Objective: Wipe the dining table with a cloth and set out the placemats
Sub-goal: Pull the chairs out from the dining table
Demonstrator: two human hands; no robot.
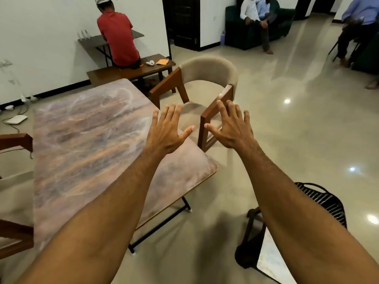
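both arms reach fwd, bare, hands apart w/ a gap btwn the thumbs. left hand [166, 130] is flat, palm down, fingers straight and spread, holding nothing; it sits over the right edge of the dining table [82, 140], can't tell if it touches the top. right hand [231, 128] is the same: palm down, fingers splayed, nothing in it. it overlaps the near wooden arm of the beige armchair [207, 74]; contact w/ the wood can't be told.

dining table is a long marble-look slab, pink-brown veins, rounded corners, black metal legs, running from bottom left up to mid frame. the armchair stands at its right side, pulled out and turned a bit away. another wooden chair arm [16, 140] shows at the table's left edge.

beyond the far end: a dark wood bench [131, 72] w/ a person in a red shirt [118, 35] sitting on it, back to cam, plus an orange sheet [162, 61] and a small white item [150, 62] beside them. white router [16, 119] on the floor at left. black woven basket [326, 203] bottom right, behind the right forearm. ppl on a dark green sofa [242, 35] in the bg. glossy beige floor tiles [297, 124].
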